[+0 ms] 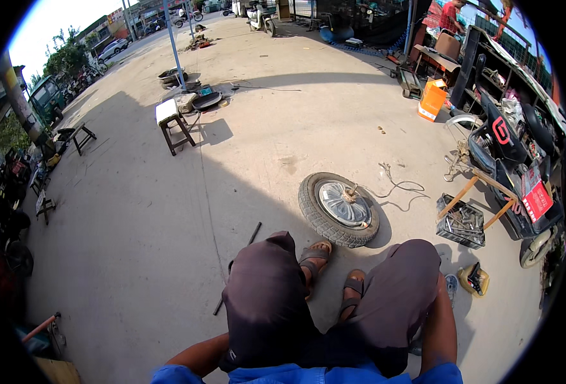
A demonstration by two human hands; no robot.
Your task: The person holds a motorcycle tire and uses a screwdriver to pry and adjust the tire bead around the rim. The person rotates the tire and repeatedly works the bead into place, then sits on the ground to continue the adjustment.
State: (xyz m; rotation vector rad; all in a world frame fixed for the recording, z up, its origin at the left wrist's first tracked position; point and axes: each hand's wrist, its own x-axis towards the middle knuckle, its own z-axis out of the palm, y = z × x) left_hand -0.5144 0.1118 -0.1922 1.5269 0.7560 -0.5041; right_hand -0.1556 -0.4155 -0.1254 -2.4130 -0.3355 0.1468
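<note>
I am seated with both knees raised in dark trousers. My left forearm [203, 354] runs behind my left leg, and its hand is hidden. My right forearm [439, 329] passes down beside my right knee, and that hand is out of sight too. In front of my sandalled feet [315, 258] a wheel [339, 203] with a black tyre and a silver hub lies flat on the concrete. A cable [399, 185] trails from its axle to the right. A dark metal bar [255, 233] lies on the ground, partly covered by my left knee.
On the right are a black crate [460, 223] of metal parts, a wooden frame [476, 192], a yellow container [473, 280] and an orange box [432, 100]. A stool [171, 118] stands farther off left. Someone in red [450, 16] is at the far right.
</note>
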